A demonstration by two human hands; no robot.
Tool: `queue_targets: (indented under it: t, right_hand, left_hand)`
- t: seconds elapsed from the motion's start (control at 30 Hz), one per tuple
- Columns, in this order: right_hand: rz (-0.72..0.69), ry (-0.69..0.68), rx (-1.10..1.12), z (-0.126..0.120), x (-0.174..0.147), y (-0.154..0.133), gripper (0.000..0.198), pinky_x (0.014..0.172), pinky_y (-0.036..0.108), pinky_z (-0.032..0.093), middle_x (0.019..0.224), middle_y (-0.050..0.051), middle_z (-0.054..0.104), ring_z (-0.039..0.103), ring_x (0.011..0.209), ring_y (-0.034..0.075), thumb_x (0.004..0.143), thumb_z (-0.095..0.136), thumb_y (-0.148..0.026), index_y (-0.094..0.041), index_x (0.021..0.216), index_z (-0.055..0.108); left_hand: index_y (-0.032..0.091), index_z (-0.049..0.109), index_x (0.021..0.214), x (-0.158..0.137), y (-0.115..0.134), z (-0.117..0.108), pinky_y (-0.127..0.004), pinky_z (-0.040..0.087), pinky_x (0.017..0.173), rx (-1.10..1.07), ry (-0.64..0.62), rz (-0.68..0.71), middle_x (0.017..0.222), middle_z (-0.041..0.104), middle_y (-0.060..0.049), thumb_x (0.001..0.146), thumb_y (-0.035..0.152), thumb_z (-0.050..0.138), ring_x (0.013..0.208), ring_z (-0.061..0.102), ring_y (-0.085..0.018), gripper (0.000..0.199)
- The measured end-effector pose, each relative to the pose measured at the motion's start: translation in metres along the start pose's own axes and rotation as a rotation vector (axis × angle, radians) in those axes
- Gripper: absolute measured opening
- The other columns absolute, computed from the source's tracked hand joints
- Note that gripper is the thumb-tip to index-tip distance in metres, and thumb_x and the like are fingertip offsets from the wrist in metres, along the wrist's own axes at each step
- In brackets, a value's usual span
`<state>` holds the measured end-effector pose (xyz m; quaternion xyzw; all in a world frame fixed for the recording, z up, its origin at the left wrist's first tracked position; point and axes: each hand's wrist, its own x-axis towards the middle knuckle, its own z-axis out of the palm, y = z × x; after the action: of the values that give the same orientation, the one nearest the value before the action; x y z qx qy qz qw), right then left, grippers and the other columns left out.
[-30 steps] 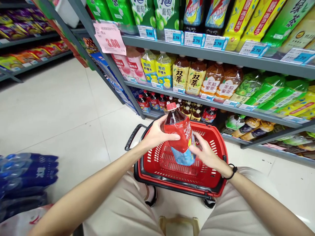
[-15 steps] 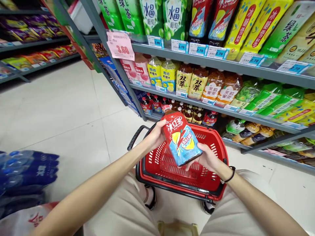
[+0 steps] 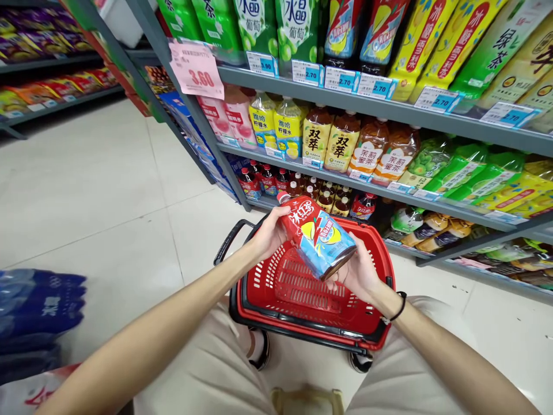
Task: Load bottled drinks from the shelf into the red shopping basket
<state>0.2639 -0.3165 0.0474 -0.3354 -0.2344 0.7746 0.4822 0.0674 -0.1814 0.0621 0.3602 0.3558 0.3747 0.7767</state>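
Both hands hold a large bottle of iced tea (image 3: pixel 319 236) with a red and blue label showing lemons. It lies tilted, its cap up to the left and its dark base down to the right. My left hand (image 3: pixel 275 229) grips it near the neck, thumb on the label. My right hand (image 3: pixel 358 268) is closed around the base end, fingers partly hidden underneath. Below the bottle, between my legs, stands a red shopping basket (image 3: pixel 280 288) with slotted walls and a black handle.
A drinks shelf (image 3: pixel 276 158) rises in front, with rows of bottles and price tags. A pink price sign (image 3: pixel 196 70) hangs at its left end. Blue-wrapped water packs (image 3: pixel 43 305) stand on the floor at left. Snack shelves (image 3: pixel 56 98) are at the far left.
The bottle has turned in my hands, so it lies more sideways and its dark base shows more. The view has shifted slightly; the basket stays between my legs.
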Motion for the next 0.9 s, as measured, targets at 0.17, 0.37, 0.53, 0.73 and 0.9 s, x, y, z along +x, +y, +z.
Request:
queue_targets:
  t: [0.17, 0.37, 0.53, 0.73, 0.9]
  right_hand:
    - [0.018, -0.022, 0.181, 0.014, 0.000, 0.005, 0.089, 0.097, 0.045, 0.061, 0.106, 0.019, 0.080, 0.078, 0.097, 0.030, 0.084, 0.060, -0.090, -0.013, 0.129, 0.067]
    - [-0.081, 0.103, -0.042, 0.020, -0.002, 0.011, 0.068, 0.105, 0.057, 0.059, 0.148, 0.013, 0.067, 0.068, 0.127, 0.034, 0.087, 0.082, -0.059, -0.025, 0.143, 0.063]
    - [-0.236, 0.237, -0.369, 0.008, -0.004, 0.021, 0.106, 0.118, 0.052, 0.049, 0.149, 0.014, 0.064, 0.064, 0.133, 0.032, 0.077, 0.093, -0.053, -0.025, 0.166, 0.042]
    - [-0.390, 0.291, -0.800, -0.014, 0.000, 0.023, 0.121, 0.123, 0.053, 0.045, 0.156, 0.015, 0.054, 0.059, 0.140, 0.034, 0.072, 0.100, -0.042, -0.028, 0.171, 0.032]
    - [-0.477, 0.268, -0.981, -0.019, 0.000, 0.024, 0.112, 0.129, 0.056, 0.039, 0.169, 0.013, 0.043, 0.050, 0.150, 0.035, 0.076, 0.097, -0.043, -0.029, 0.168, 0.036]
  left_hand:
    - [0.017, 0.073, 0.110, 0.003, 0.005, 0.003, -0.035, 0.061, 0.087, -0.056, -0.031, 0.038, 0.109, 0.081, -0.008, 0.073, 0.045, 0.086, 0.094, 0.074, -0.024, 0.049]
    - [0.016, 0.071, 0.114, 0.014, 0.004, -0.001, -0.044, 0.060, 0.097, -0.031, 0.009, 0.013, 0.110, 0.080, -0.012, 0.079, 0.063, 0.080, 0.104, 0.076, -0.030, 0.060]
    - [0.013, 0.066, 0.135, 0.013, 0.008, -0.006, -0.046, 0.057, 0.104, 0.019, -0.068, 0.052, 0.129, 0.076, -0.017, 0.081, 0.071, 0.077, 0.118, 0.073, -0.032, 0.079]
    - [0.009, 0.067, 0.137, 0.009, 0.012, -0.011, -0.052, 0.058, 0.101, 0.000, -0.060, 0.059, 0.130, 0.075, -0.022, 0.084, 0.081, 0.062, 0.116, 0.073, -0.037, 0.089]
    - [0.010, 0.067, 0.142, 0.004, 0.015, -0.011, -0.051, 0.058, 0.101, -0.012, -0.069, 0.067, 0.132, 0.075, -0.020, 0.085, 0.082, 0.058, 0.117, 0.073, -0.037, 0.092]
